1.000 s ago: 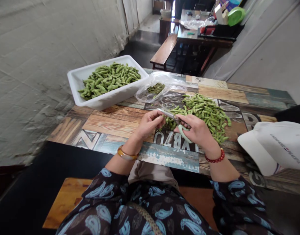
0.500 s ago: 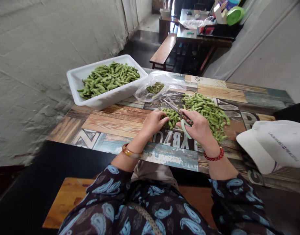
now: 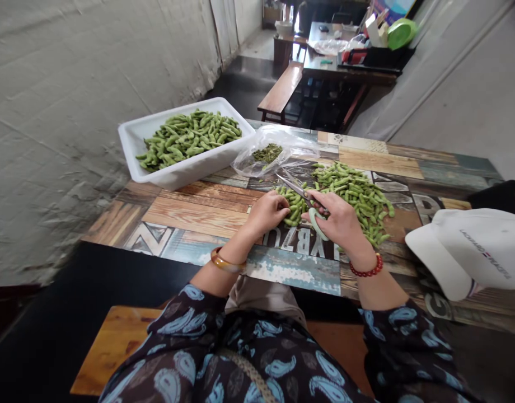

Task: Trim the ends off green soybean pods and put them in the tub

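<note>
My right hand [image 3: 339, 219] is closed round a pair of scissors [image 3: 294, 186] with pale green handles; the blades point up and to the left, slightly parted. My left hand [image 3: 269, 211] is closed in a pinch at the left edge of a small pile of green soybean pods [image 3: 294, 202]. What sits between its fingertips, if anything, is hidden. A larger heap of pods [image 3: 354, 193] spreads behind and right of my right hand. Beyond the blades, a clear plastic bag [image 3: 291, 144] lies spread out with a clump of trimmed green bits [image 3: 268, 153] on it.
A white plastic tub [image 3: 190, 165] of pods stands at the table's far left. On the right lies a white cap [image 3: 471, 252]. The wood-patterned table [image 3: 199, 207] has its near edge against my lap. Behind it are a bench [image 3: 281, 89] and another table.
The scissor tips have shifted slightly left and down, and their handles tilt a little differently. My left fingers have drawn in slightly. The whole view has tipped a little.
</note>
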